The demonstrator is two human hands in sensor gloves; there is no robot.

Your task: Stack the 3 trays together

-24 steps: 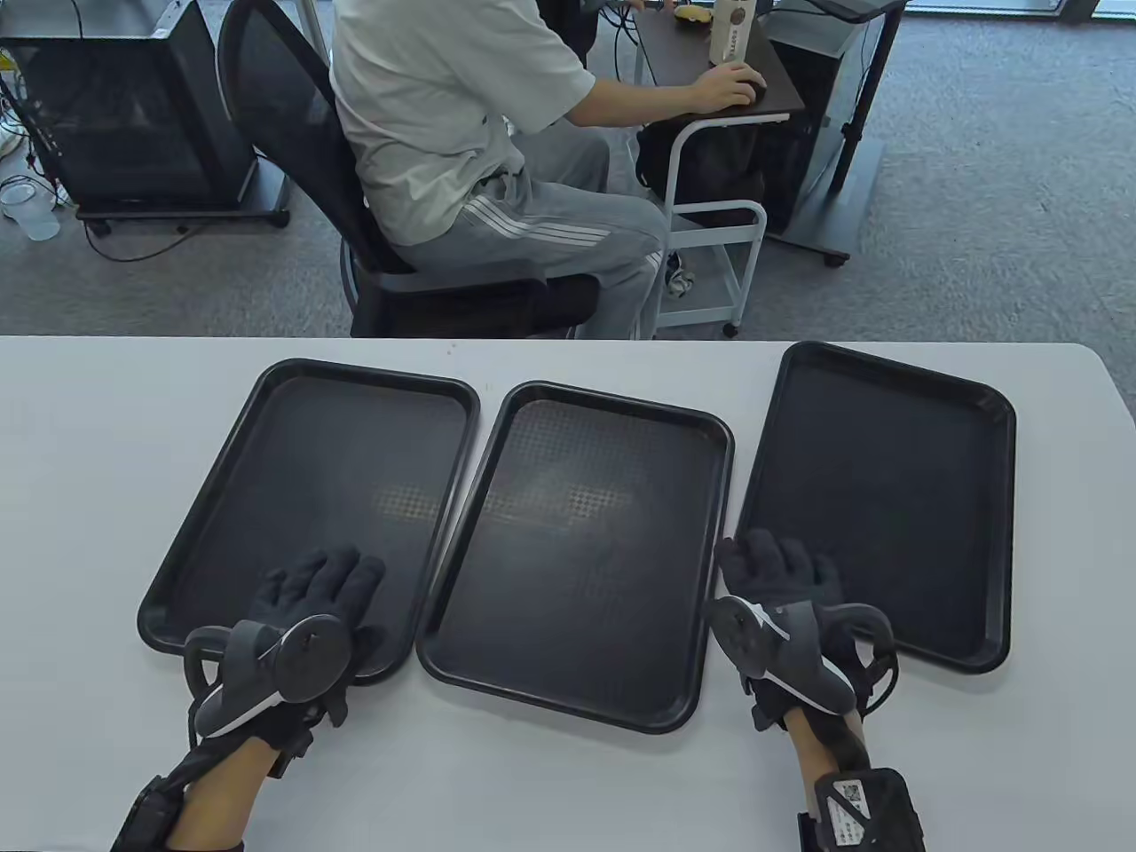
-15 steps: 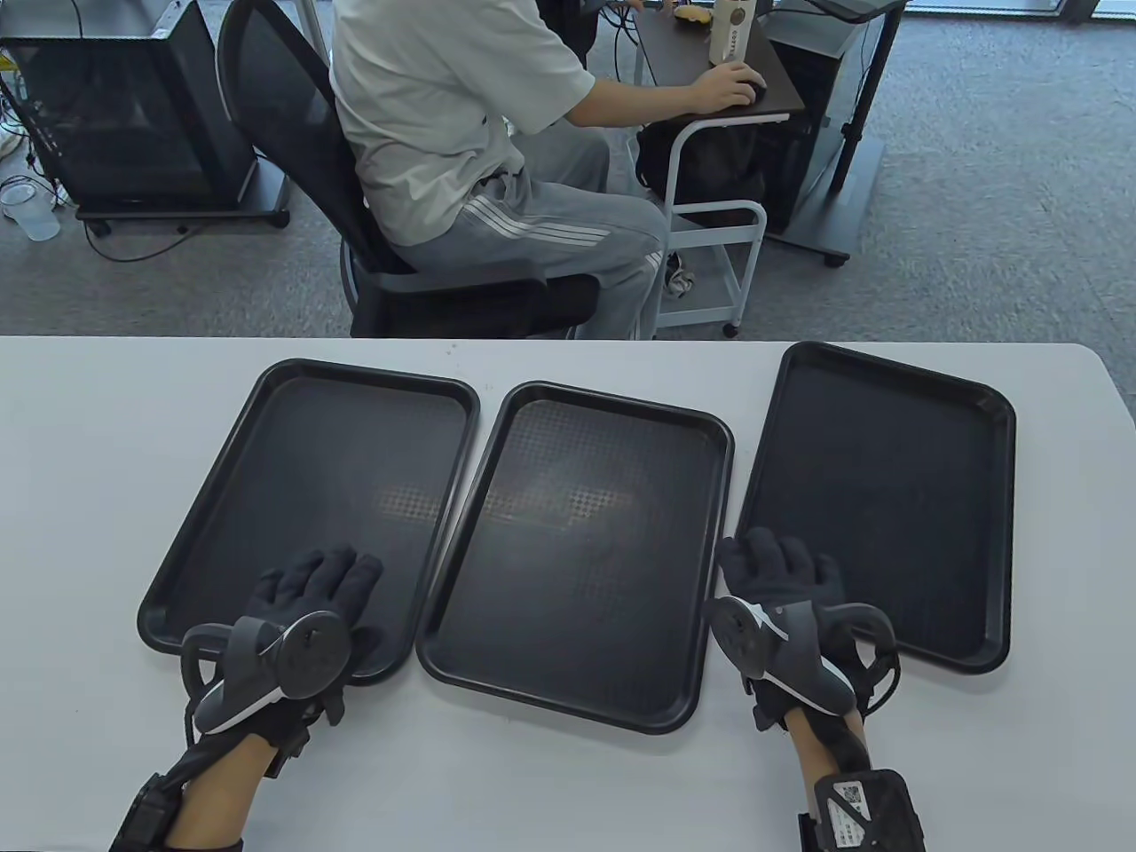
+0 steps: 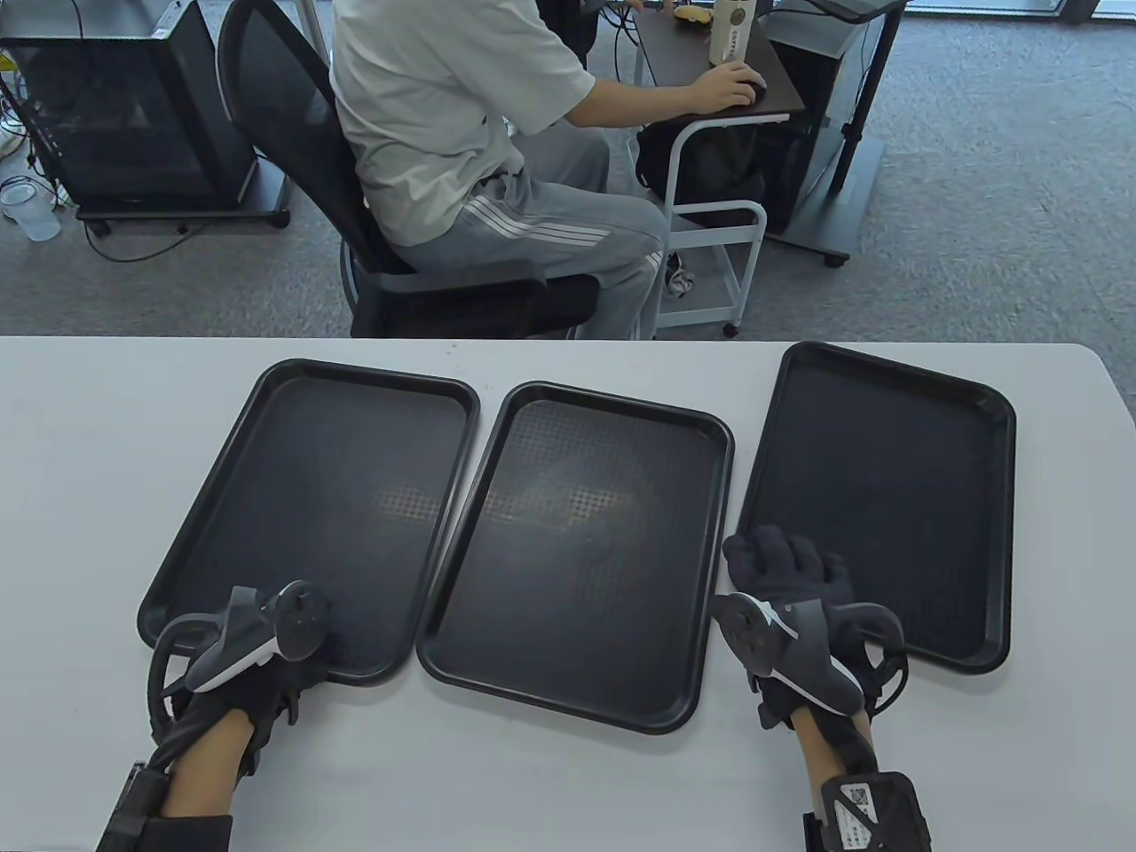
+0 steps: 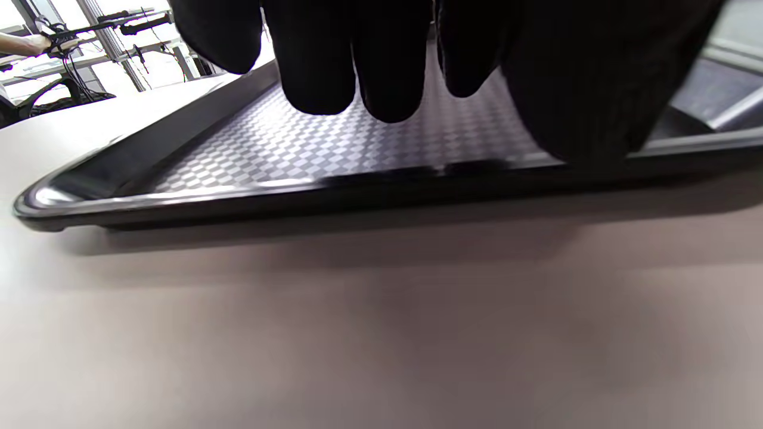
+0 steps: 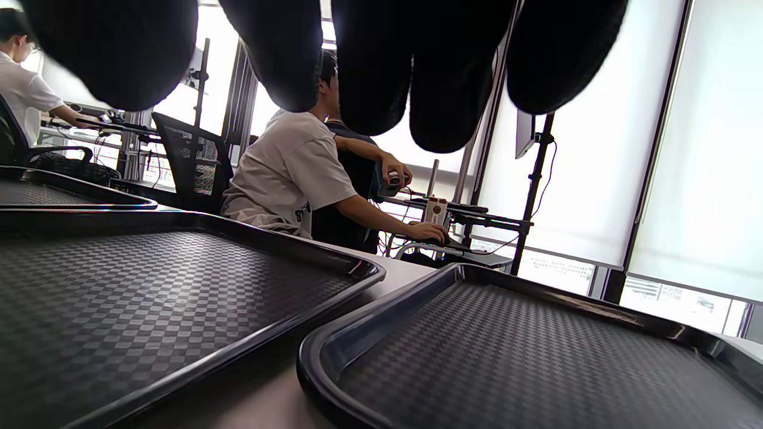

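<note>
Three black trays lie side by side on the white table: the left tray, the middle tray and the right tray. My left hand is at the near rim of the left tray, its fingers hidden under the tracker. In the left wrist view its fingers hang above the tray's patterned floor and the thumb overlaps the near rim. My right hand is spread over the right tray's near left corner. In the right wrist view its fingers hover above the right tray and middle tray, holding nothing.
The table has bare surface in front of the trays and at both ends. Beyond its far edge a person sits on an office chair beside a small white cart.
My left hand drew back toward me to the left tray's near rim, and its fingers dropped out of sight under the tracker. My right hand barely shifted.
</note>
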